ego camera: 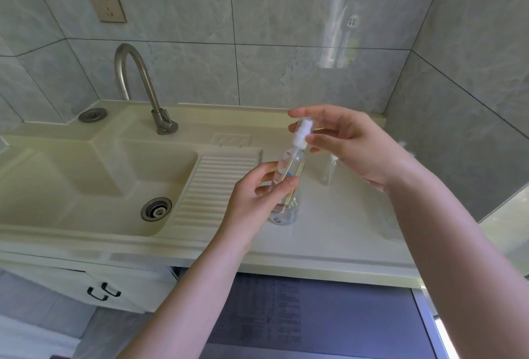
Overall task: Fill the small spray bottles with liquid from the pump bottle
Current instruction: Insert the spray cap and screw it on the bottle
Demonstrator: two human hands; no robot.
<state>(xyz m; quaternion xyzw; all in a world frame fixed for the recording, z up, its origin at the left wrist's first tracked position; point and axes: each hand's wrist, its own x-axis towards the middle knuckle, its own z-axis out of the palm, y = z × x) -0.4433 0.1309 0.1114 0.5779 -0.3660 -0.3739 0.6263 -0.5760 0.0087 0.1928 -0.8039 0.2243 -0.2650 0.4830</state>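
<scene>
Left arm: bare forearm reaching up from the lower middle, angled right.
Left hand (252,195): thumb and curled fingers pinch the lower body of a small clear plastic spray bottle (289,170), held tilted above the counter.
Right arm: bare forearm entering from the right edge, wrist bent inward.
Right hand (346,141): fingers curled round the bottle's white sprayer head, thumb beneath.

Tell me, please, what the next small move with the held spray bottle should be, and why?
Probably twist the white spray cap tight: the right hand pinches it while the left hand holds the small spray bottle, which seems to hold liquid.
</scene>
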